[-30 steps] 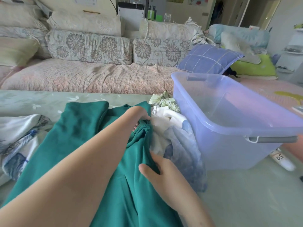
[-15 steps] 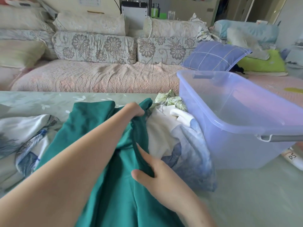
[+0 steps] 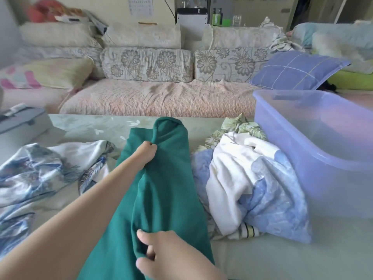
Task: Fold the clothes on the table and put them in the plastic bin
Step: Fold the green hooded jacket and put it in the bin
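Head view: the teal green cloth garment (image 3: 167, 178) lies on the pale green surface (image 3: 282, 259), long axis running from near edge to far edge. The left grip (image 3: 149, 149) pinches its far fold and the right grip (image 3: 161, 251) its near fold. The translucent lavender plastic bin (image 3: 333, 188) stands toward the right edge, nearer the right grip, seemingly empty.

hands: 2 (left hand (image 3: 149, 152), right hand (image 3: 165, 253)); teal garment (image 3: 167, 178): 1; other crumpled garments (image 3: 252, 182): about 3; plastic bin (image 3: 323, 178): 1; grey case (image 3: 20, 126): 1
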Available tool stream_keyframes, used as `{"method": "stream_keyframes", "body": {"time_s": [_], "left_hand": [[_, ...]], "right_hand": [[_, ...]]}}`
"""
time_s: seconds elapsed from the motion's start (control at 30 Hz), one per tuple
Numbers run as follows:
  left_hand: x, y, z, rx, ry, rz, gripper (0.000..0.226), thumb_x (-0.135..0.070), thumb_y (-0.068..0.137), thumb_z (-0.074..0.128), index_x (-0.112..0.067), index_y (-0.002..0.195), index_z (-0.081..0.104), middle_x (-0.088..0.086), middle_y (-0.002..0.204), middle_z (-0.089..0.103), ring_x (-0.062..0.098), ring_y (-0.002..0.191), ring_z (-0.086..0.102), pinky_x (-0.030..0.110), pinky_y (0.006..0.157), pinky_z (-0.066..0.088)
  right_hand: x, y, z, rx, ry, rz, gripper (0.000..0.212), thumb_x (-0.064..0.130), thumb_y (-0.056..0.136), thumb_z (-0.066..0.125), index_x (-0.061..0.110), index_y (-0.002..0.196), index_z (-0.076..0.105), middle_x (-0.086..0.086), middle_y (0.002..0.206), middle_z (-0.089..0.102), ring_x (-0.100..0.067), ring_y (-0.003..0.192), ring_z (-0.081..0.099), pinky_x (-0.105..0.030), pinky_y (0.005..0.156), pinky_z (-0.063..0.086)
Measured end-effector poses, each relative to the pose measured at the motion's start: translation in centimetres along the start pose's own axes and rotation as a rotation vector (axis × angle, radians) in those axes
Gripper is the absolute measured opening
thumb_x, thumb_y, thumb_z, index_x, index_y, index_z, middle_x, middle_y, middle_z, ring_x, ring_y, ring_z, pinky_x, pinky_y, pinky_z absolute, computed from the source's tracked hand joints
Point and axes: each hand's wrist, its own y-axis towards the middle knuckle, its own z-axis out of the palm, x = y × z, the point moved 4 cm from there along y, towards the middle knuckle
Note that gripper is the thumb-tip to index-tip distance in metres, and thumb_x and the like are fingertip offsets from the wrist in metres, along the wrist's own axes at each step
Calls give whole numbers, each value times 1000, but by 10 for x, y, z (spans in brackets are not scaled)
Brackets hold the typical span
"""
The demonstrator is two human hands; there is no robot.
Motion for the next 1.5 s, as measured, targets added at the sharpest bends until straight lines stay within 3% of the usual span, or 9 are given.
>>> {"method": "stream_keyframes", "body": {"time_s": [0.2, 0.33, 0.5, 0.67, 0.87, 1.13, 1.33, 1.4, 1.5], "left_hand": [[-6, 0, 5, -108, 254, 145, 67, -30, 93, 54, -8, 147, 21, 18, 144, 30, 34, 131, 33, 37, 102, 31], [-12, -7, 9, -176, 575, 498, 54, -27, 98, 44, -25, 148, 25, 5, 156, 15, 23, 144, 8, 40, 114, 11], [-7, -5, 13, 53, 613, 533, 51, -43, 99, 36, -31, 147, 27, -1, 159, 8, 15, 146, -3, 41, 118, 2], [3, 12, 9, 89, 451, 413, 54, -48, 97, 38, -35, 147, 25, 8, 159, -1, 25, 146, 4, 42, 117, 10], [27, 32, 31, 107, 446, 412, 53, -55, 96, 28, -44, 146, 15, 5, 158, 11, 16, 146, 0, 33, 117, 0], [34, 32, 32, 14, 364, 490, 53, -51, 98, 26, -39, 148, 17, -2, 157, 17, 7, 145, 3, 27, 117, -1], [34, 29, 31, -2, 328, 510, 47, -48, 99, 25, -45, 146, 18, -7, 157, 18, 6, 145, 4, 27, 116, -1], [35, 29, 31, -18, 306, 503, 49, -46, 99, 27, -41, 147, 18, -9, 155, 23, 5, 144, 6, 26, 116, -1], [35, 30, 31, -19, 299, 489, 51, -44, 100, 27, -35, 149, 16, -11, 154, 25, 5, 144, 7, 25, 116, -1]], "right_hand": [[-1, 7, -5, -59, 6, -5, 16, 31, 90, 48, 16, 92, 52, 5, 75, 57, -19, 83, 55, -29, 83, 46], [-5, 4, -20, -216, 80, -50, 27, 38, 91, 51, 30, 116, 60, 11, 79, 54, -9, 80, 54, -26, 83, 45], [-34, 35, -91, -622, 284, -10, 20, 18, 92, 54, 26, 99, 71, 17, 91, 66, 8, 80, 58, -15, 79, 45], [-95, 161, -186, -800, 352, 152, 25, 9, 91, 54, 14, 112, 67, -7, 112, 68, -14, 95, 59, -23, 77, 46], [-142, 265, -222, -692, 387, 282, 39, 15, 88, 64, 5, 125, 59, -12, 126, 60, -26, 117, 57, -34, 104, 41], [-145, 294, -244, -706, 463, 213, 31, 22, 84, 69, 2, 109, 66, -8, 100, 65, -19, 88, 59, -23, 80, 45], [-139, 296, -274, -608, 103, 405, 25, 40, 67, 63, 20, 80, 57, -2, 75, 52, -17, 79, 49, -32, 80, 38], [-142, 302, -269, -618, -435, 517, 35, 53, 83, 55, 20, 94, 62, -5, 95, 59, -22, 110, 48, -40, 106, 21], [-127, 301, -253, -753, -425, 366, 41, 53, 94, 42, 25, 117, 60, -2, 142, 45, -29, 136, 26, -42, 110, 12]]}}
